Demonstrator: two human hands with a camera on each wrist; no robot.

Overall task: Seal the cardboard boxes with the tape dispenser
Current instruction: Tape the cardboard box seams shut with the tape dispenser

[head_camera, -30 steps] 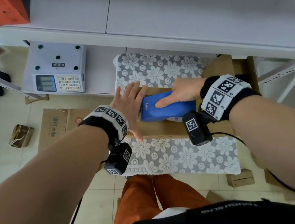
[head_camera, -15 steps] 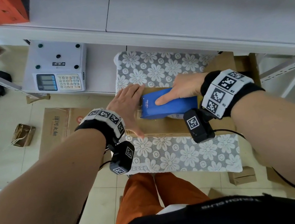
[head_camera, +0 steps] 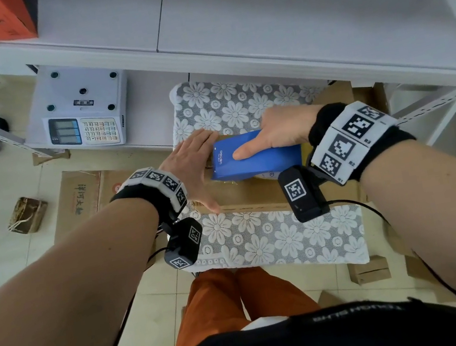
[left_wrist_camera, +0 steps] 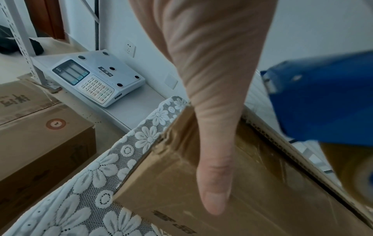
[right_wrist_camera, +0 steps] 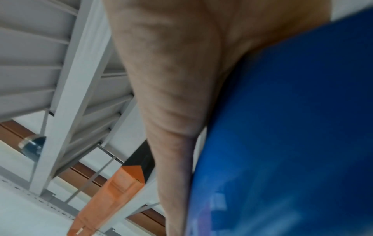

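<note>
A brown cardboard box [head_camera: 250,194] lies on a lace flower-pattern cloth [head_camera: 274,237]. My right hand [head_camera: 277,133] grips the blue tape dispenser [head_camera: 257,157] and holds it down on the box top, thumb stretched along its side. My left hand [head_camera: 191,164] lies flat on the box's left end, fingers straight, thumb [left_wrist_camera: 214,188] pressing the taped top near the corner. In the left wrist view the cardboard box [left_wrist_camera: 232,183] shows glossy tape, and the tape dispenser [left_wrist_camera: 327,99] with its brown tape roll is at the right. The tape dispenser [right_wrist_camera: 292,135] fills the right wrist view, blurred.
A white electronic scale [head_camera: 83,119] sits on the low shelf to the left. A larger printed carton [head_camera: 84,192] stands on the floor left of the cloth. A white shelf board [head_camera: 256,30] overhangs the far side. Cardboard pieces [head_camera: 368,270] lie on the tiled floor at right.
The right hand has slid the dispenser slightly left along the box top. The left hand has shifted a little on the box's left end and still lies flat.
</note>
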